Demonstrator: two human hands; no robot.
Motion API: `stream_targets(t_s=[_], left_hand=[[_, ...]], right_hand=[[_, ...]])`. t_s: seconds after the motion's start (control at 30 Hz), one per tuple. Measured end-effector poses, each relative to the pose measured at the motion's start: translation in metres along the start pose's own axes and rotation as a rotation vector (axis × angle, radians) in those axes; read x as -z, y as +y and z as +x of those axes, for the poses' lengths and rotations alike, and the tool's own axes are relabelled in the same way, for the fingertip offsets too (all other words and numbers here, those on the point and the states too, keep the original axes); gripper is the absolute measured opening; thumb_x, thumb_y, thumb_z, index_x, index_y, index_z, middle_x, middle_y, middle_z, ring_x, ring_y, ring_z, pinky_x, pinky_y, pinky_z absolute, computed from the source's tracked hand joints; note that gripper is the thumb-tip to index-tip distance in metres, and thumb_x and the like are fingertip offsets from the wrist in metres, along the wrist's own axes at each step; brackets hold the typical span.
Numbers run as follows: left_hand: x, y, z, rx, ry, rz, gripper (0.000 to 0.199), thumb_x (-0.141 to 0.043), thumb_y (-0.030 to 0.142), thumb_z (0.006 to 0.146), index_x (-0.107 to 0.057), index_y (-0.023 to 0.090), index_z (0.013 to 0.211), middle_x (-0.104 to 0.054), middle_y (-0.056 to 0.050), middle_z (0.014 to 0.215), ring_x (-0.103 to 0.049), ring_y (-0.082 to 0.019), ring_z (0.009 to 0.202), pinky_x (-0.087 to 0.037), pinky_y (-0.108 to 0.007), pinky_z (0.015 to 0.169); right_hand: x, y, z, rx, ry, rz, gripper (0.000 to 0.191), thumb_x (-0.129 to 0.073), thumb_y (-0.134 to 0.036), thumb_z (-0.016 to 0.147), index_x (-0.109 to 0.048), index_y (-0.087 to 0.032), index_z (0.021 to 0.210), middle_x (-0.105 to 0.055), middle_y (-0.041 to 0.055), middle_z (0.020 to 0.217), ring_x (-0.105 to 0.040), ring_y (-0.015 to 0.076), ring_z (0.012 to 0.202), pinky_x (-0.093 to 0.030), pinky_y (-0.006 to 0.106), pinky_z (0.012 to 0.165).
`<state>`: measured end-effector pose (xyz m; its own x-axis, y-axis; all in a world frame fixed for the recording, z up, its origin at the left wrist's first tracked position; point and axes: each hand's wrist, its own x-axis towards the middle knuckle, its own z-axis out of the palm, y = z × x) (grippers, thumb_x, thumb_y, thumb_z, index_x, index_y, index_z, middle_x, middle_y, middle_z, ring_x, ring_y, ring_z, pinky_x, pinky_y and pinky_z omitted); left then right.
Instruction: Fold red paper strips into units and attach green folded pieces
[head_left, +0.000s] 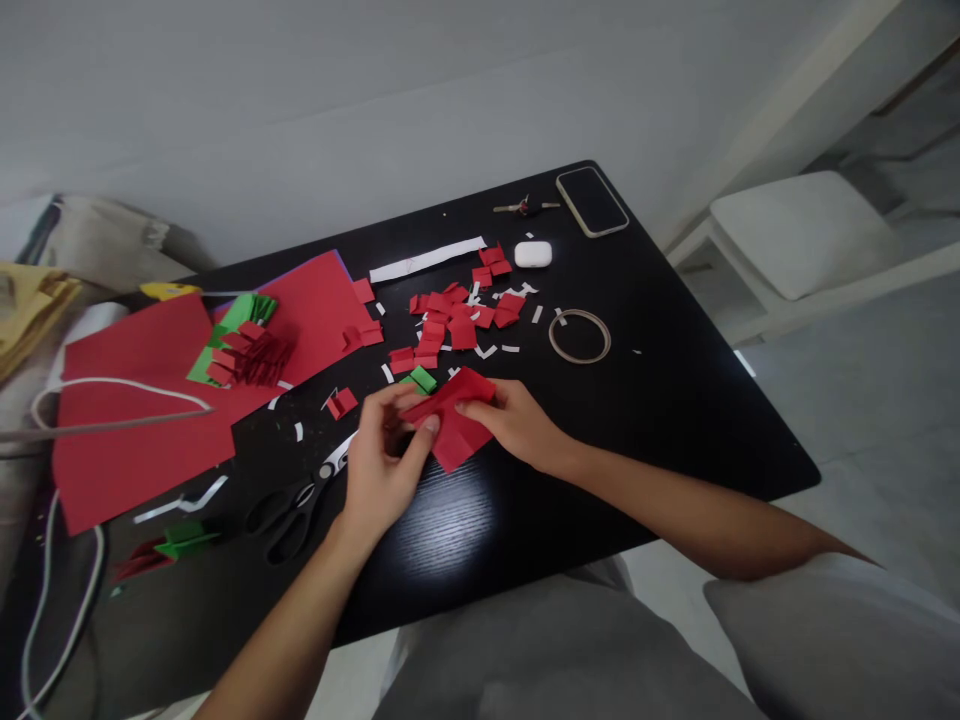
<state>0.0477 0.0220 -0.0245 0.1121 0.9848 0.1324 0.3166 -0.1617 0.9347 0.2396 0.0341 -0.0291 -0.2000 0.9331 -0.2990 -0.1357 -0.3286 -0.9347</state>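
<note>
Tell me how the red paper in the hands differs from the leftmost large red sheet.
The held paper is much smaller than the large sheet. The held paper is pinched by the left hand and right hand; the large sheet lies on the table, with a white cable across it. Both are red.

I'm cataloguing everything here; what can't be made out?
All in the head view:
Black-handled metal scissors: blade tips hidden by the left grip.
Folded red paper piece: underside faces away.
Long white paper strip: red marks too small.
Crumpled yellow bundle: cut off by left edge.
</note>
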Motion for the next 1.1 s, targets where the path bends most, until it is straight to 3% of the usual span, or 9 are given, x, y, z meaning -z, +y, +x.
stream_targets(t_s=[0.1, 0.2, 0.27, 0.43, 0.73, 0.93, 1.1], left_hand=[[0.013, 0.000, 0.003, -0.309, 0.099, 0.198, 0.062, -0.074, 0.023, 0.091, -0.046, 0.029, 0.146, -0.063, -0.010, 0.135, -0.070, -0.025, 0.116, -0.060, -0.043, 0.097], [0.024, 0.001, 0.007, -0.551, 0.039, 0.480, 0.062, -0.073, 0.012, 0.090, -0.054, 0.036, 0.144, -0.049, -0.011, 0.151, -0.056, -0.031, 0.137, -0.057, -0.050, 0.106], [0.029, 0.002, 0.009, -0.611, -0.024, 0.621, 0.061, -0.069, 0.008, 0.091, -0.057, 0.037, 0.144, -0.042, -0.011, 0.158, -0.048, -0.034, 0.144, -0.053, -0.053, 0.111], [0.033, 0.002, 0.015, -0.612, -0.089, 0.760, 0.057, -0.068, 0.016, 0.095, -0.056, 0.034, 0.148, -0.045, -0.015, 0.157, -0.050, -0.036, 0.142, -0.048, -0.056, 0.113], [0.040, 0.006, 0.015, -0.549, -0.167, 0.646, 0.051, -0.069, 0.024, 0.097, -0.057, 0.026, 0.146, -0.070, -0.012, 0.132, -0.068, -0.027, 0.118, -0.054, -0.044, 0.105], [0.045, 0.008, 0.011, -0.442, -0.146, 0.497, 0.034, -0.075, 0.024, 0.093, -0.071, 0.026, 0.127, -0.079, -0.006, 0.115, -0.076, -0.021, 0.100, -0.059, -0.030, 0.090], [0.045, 0.007, 0.012, -0.480, -0.153, 0.458, 0.025, -0.075, 0.016, 0.092, -0.076, 0.024, 0.115, -0.081, -0.004, 0.104, -0.076, -0.018, 0.093, -0.058, -0.026, 0.088]], right_hand=[[0.002, 0.003, 0.003, -0.020, -0.013, -0.004, 0.014, -0.070, -0.032, 0.085, -0.072, -0.018, 0.085, -0.071, -0.0005, 0.079, -0.064, 0.0167, 0.075, -0.049, 0.030, 0.073], [0.002, 0.008, 0.005, -0.004, -0.031, -0.019, 0.012, -0.068, -0.029, 0.085, -0.070, -0.018, 0.085, -0.072, 0.0000, 0.081, -0.064, 0.0162, 0.075, -0.049, 0.030, 0.072], [0.003, 0.009, 0.006, 0.014, -0.043, -0.042, 0.011, -0.067, -0.028, 0.086, -0.069, -0.018, 0.084, -0.071, -0.0001, 0.079, -0.064, 0.0155, 0.072, -0.048, 0.028, 0.069], [0.004, 0.005, 0.003, -0.042, -0.088, -0.088, 0.011, -0.068, -0.028, 0.087, -0.072, -0.018, 0.091, -0.073, 0.0009, 0.076, -0.067, 0.0161, 0.068, -0.048, 0.027, 0.065], [0.011, -0.005, 0.003, -0.021, -0.076, -0.175, 0.016, -0.066, -0.022, 0.085, -0.080, -0.016, 0.088, -0.074, 0.0009, 0.072, -0.063, 0.0137, 0.062, -0.045, 0.025, 0.059], [0.013, -0.005, 0.004, 0.025, -0.068, -0.242, 0.018, -0.066, -0.025, 0.086, -0.082, -0.016, 0.089, -0.076, 0.0031, 0.076, -0.065, 0.0158, 0.067, -0.046, 0.026, 0.060], [0.014, -0.005, 0.004, 0.048, -0.061, -0.285, 0.019, -0.065, -0.023, 0.087, -0.082, -0.017, 0.091, -0.077, 0.0032, 0.077, -0.066, 0.0159, 0.068, -0.046, 0.026, 0.061]])
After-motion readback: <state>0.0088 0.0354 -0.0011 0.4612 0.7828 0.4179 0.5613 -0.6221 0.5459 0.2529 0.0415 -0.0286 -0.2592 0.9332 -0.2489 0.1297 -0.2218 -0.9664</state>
